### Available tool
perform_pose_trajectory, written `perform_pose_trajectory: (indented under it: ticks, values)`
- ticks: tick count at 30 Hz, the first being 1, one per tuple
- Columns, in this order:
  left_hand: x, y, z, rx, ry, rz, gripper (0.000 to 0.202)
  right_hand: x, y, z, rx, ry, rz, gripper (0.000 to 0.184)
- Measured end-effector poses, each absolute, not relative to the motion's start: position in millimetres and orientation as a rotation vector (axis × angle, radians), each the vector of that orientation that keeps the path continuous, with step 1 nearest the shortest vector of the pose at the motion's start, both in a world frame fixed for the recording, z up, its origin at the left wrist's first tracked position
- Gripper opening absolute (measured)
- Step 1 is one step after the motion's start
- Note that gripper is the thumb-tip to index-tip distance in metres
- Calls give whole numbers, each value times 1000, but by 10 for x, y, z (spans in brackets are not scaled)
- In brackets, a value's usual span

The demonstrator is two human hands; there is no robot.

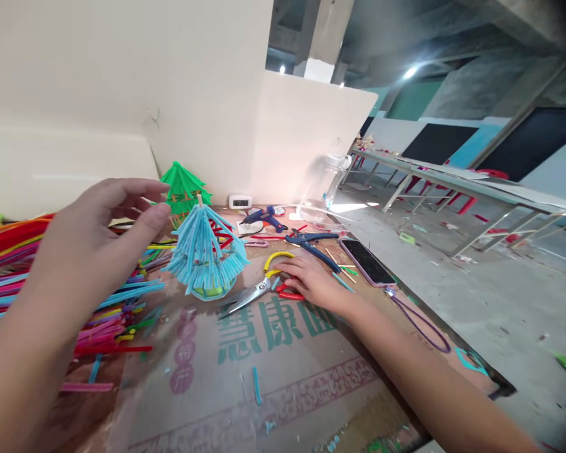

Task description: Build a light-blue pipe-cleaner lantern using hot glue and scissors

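My left hand (108, 229) is raised at the left, thumb and fingers curved and apart, with nothing seen between them. Just to its right stands a small light-blue pavilion model (207, 251), its roof made of fuzzy pipe cleaners with a stick tip at the top. A green-roofed model (183, 189) stands behind it, partly covered. My right hand (314, 286) is low over the table, fingers curled at the handles of the scissors (259, 288), which have yellow and red grips. Their blades point left, towards the blue model's base. The fingers partly hide the handles.
Piles of coloured pipe cleaners (117, 314) lie at the left. Behind are a glue gun (266, 217), a small digital display (240, 201) and a clear bottle (325, 185). Pliers (318, 242) and a phone (368, 261) with a strap lie near the right table edge.
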State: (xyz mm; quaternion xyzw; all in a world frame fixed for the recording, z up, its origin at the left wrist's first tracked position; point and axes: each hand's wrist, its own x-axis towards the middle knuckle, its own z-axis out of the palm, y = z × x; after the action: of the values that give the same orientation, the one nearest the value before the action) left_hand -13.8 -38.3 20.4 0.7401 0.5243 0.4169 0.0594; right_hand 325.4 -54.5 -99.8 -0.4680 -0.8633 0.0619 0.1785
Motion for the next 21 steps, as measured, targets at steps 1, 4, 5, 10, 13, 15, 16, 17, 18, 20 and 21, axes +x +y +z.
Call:
perform_pose_trajectory:
  ticks: [1, 4, 5, 10, 13, 15, 16, 17, 18, 20, 21]
  values:
    - [-112, -383, 213, 2242, 1599, 1283, 36, 3268, -553, -966, -1311, -2459, 206, 43]
    - [-79, -371, 217, 2262, 1539, 1274, 34, 3256, -585, -932, -1294, -2436, 179, 41]
    - [-81, -364, 214, 2264, 1521, 1270, 34, 3233, -593, -943, -1282, -2428, 148, 38]
    - [-109, -329, 207, 2223, 1533, 1250, 35, 3067, -605, -1071, -1170, -2370, 187, 16]
    - [-122, -295, 199, 2208, 1470, 1224, 37, 3007, -629, -1116, -1207, -2336, 205, 12]
    - [-139, -256, 178, 2226, 1427, 1239, 38, 2990, -650, -1124, -1256, -2363, 185, 14]
    - [-150, -235, 165, 2235, 1412, 1250, 38, 2988, -657, -1125, -1271, -2377, 178, 15]
    - [-163, -216, 151, 2244, 1402, 1262, 38, 2988, -662, -1125, -1274, -2386, 177, 14]
    - [-175, -199, 138, 2249, 1396, 1270, 38, 2992, -665, -1125, -1270, -2387, 183, 13]
    - [-193, -175, 113, 2253, 1401, 1281, 38, 2997, -672, -1122, -1253, -2371, 204, 16]
    - [-197, -168, 103, 2253, 1409, 1279, 38, 2994, -682, -1117, -1248, -2362, 212, 19]
